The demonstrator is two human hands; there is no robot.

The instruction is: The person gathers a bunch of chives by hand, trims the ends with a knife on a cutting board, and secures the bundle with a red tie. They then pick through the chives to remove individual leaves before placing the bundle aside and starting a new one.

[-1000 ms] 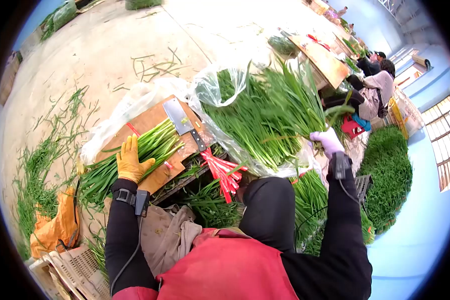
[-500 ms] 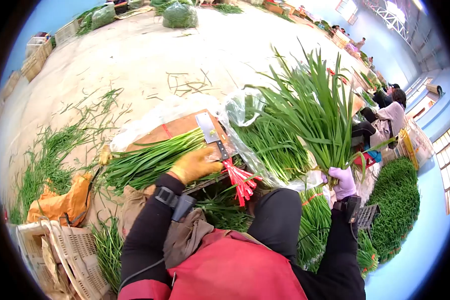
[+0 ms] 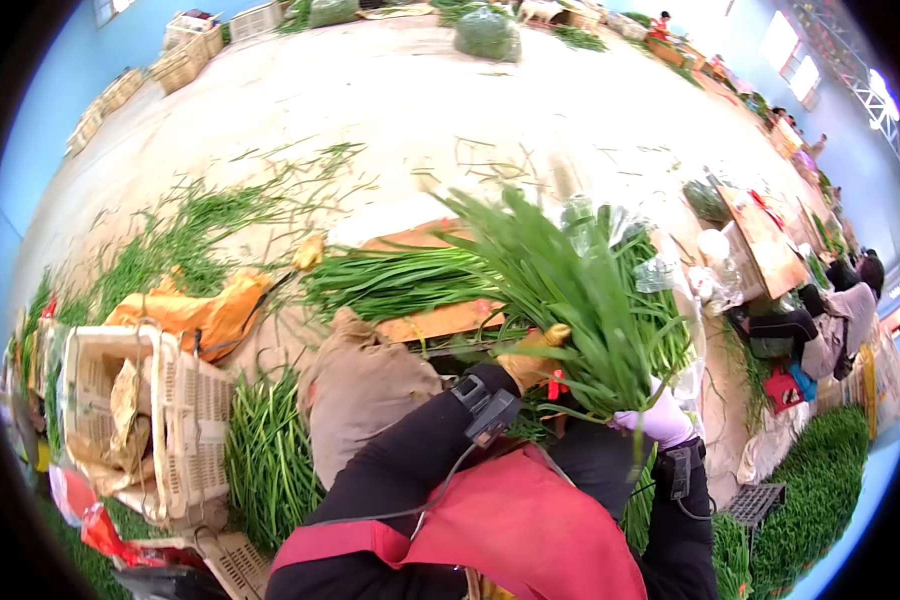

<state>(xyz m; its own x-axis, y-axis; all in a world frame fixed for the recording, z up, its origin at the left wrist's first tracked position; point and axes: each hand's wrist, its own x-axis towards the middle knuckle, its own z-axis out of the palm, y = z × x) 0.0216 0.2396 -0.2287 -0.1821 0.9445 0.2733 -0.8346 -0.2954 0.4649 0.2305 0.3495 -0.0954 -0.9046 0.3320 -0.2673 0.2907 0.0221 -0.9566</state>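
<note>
My right hand [image 3: 660, 418], in a lavender glove, is closed round the stem ends of a large bunch of long green leafy stalks [image 3: 580, 290]. The leaves fan up and to the left, blurred by motion. Beside the bunch is my left hand [image 3: 532, 362] in a yellow glove, its fingers curled; whatever they hold is hidden. Red strips [image 3: 557, 384] show just right of it. More green stalks [image 3: 400, 280] lie across a wooden board [image 3: 440, 322] in front of me. The leaves cover the place where the cleaver lay.
At left stand a cream plastic crate [image 3: 192, 430] and an orange sack [image 3: 195, 310]. Loose greens [image 3: 270, 455] lie beside the crate. Cut leaves [image 3: 210, 215] litter the floor. Densely packed greens [image 3: 815, 500] and a seated person [image 3: 845, 315] are on the right.
The leafy bunch has swung left and down across the board with my right hand. My left hand has left the stalks on the board and come nearer the bunch. The view has turned left.
</note>
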